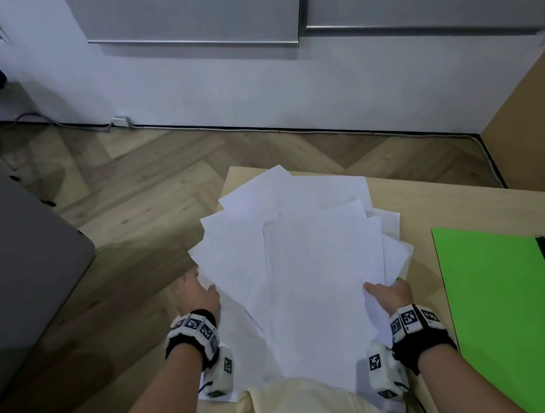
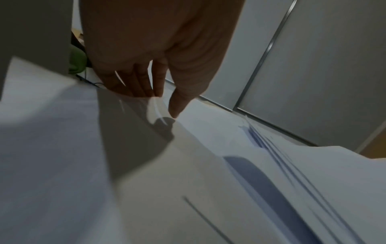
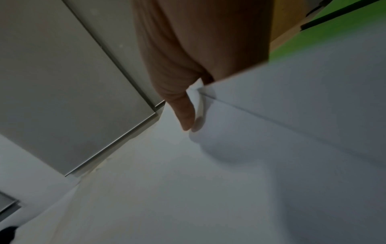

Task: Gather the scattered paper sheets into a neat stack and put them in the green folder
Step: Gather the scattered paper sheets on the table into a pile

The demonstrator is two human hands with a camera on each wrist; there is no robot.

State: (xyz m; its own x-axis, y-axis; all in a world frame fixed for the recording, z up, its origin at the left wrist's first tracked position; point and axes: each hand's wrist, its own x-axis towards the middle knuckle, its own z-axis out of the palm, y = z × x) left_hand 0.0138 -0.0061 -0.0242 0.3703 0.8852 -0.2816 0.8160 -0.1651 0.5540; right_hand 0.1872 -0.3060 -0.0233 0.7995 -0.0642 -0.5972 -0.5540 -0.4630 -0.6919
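The paper sheets (image 1: 304, 254) lie fanned and skewed at the left end of the table (image 1: 453, 204), several corners overhanging its left edge. The left hand (image 1: 199, 296) grips the pile's left edge, thumb on top and fingers (image 2: 142, 82) under the sheets. The right hand (image 1: 390, 293) pinches the right edge, thumb above; its other fingers are hidden below the paper. The green folder (image 1: 502, 298) lies open and flat at the table's right side, just beside the pile and apart from it.

Procedure, as judged: the step in hand is squaring the pile. Draw both hands inward evenly so the edges align; keep the hold light so sheets slide rather than buckle. Then stand the pile on its long edge and tap it on the table. Watch the overhanging left corners, which may slip off
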